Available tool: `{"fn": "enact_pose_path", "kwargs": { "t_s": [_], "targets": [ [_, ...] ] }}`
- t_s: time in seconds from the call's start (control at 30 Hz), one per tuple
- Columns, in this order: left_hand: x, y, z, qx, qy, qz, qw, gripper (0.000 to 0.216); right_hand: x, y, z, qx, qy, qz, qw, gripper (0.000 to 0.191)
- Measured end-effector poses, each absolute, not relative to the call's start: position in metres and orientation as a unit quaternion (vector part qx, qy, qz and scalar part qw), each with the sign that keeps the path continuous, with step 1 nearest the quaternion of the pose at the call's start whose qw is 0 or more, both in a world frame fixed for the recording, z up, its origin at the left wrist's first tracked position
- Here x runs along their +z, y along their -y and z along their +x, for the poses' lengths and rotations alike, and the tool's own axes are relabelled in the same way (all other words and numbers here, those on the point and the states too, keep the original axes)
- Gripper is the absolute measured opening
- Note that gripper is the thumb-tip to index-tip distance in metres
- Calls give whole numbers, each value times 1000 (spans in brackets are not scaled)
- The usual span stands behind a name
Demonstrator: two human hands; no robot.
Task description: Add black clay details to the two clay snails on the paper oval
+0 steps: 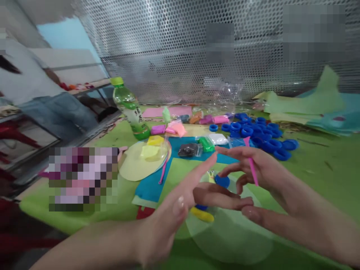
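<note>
My left hand (180, 210) reaches in with its index finger stretched out and another finger extended toward my right hand (261, 180). The right thumb meets that left fingertip; whether anything small lies between them I cannot tell. A pink plastic modelling tool (252, 167) is tucked between the fingers of my right hand. Below the hands lies a pale green paper circle (236, 240). On it are a yellow clay roll (203, 215), a blue clay disc (222, 181) and a small yellow piece with eyes (210, 175), partly hidden by my fingers.
Bags of coloured clay (189, 150) lie behind the hands. Several blue rings (253, 131) are heaped at right. A green-capped bottle (131, 110) stands at back left, near a cream paper circle (135, 168). A perforated metal panel (174, 56) backs the table. A person (56, 101) stands at left.
</note>
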State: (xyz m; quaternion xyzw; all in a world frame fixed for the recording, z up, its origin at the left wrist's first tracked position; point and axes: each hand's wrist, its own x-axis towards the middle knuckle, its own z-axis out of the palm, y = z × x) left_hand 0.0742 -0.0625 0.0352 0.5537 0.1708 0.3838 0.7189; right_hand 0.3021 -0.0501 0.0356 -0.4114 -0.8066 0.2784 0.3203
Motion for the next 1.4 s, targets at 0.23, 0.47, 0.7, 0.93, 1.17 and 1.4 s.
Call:
{"fn": "enact_pose_path", "kwargs": {
  "t_s": [0.23, 0.47, 0.7, 0.93, 1.17, 1.4],
  "targets": [
    [41, 58, 76, 364, -149, 581, 713, 68, 13, 54, 299, 143, 823, -434, 338, 48],
    [25, 52, 79, 412, -131, 492, 756, 82, 6, 38, 295, 131, 801, -417, 408, 56],
    [15, 53, 80, 357, -143, 463, 799, 75, 45, 25, 226, 242, 840, -305, 377, 70],
    [17, 48, 77, 373, -162, 407, 818, 64, 52, 27, 238, 242, 825, -345, 375, 68],
    [27, 53, 82, 331, -137, 477, 803, 68, 39, 37, 268, 250, 805, -393, 369, 66],
    [34, 48, 78, 311, -164, 385, 853, 66, 36, 44, 296, 246, 790, -409, 383, 53]
  ]
}}
